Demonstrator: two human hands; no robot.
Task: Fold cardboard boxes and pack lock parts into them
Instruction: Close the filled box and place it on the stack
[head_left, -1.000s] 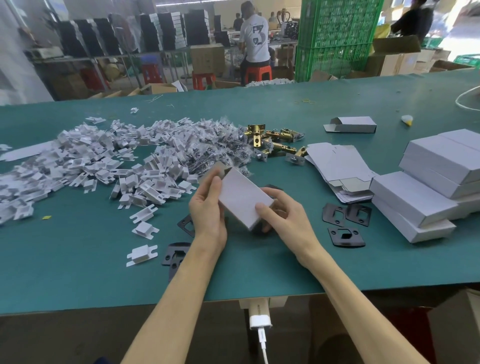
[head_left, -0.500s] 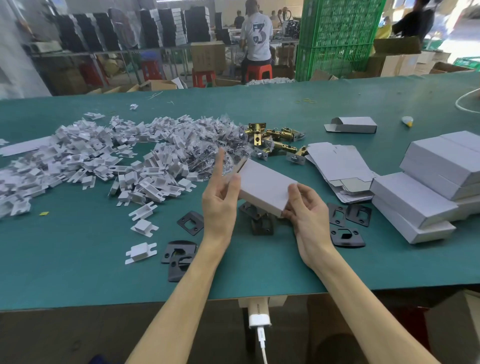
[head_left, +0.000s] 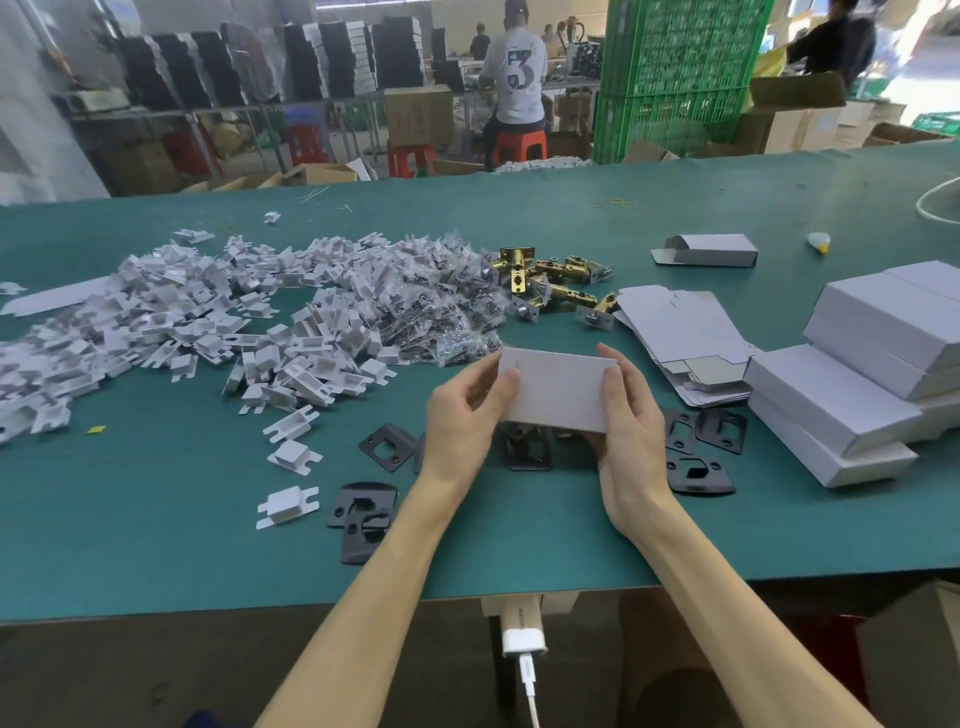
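"White cardboard box (head_left: 558, 389): what's changed in the last half second?"

"It was tilted then, and the left fingers stood straight up beside it. Now it sits level, long side running 9 to 3 o'clock, with a grip on each short end."

"How tight are they?"

"The left grip (head_left: 462, 415) pinches the 9 o'clock end, thumb on the face and fingers curled round the edge. The right grip (head_left: 631, 431) clasps the 3 o'clock end the same way. Neither holds anything else."

"Where is it over the bench (head_left: 156, 519)?"

"Lifted above the black plates (head_left: 530, 449), in the middle of the near half."

"Anything inside it?"

"Its flaps look closed, so I can't tell what it holds. At 1 o'clock an open-ended box (head_left: 709, 251) lies on its side, its inside hidden too. Closed boxes (head_left: 841, 395) are stacked at 3 o'clock, with flat blanks (head_left: 670, 332) just beside them at 2 o'clock."
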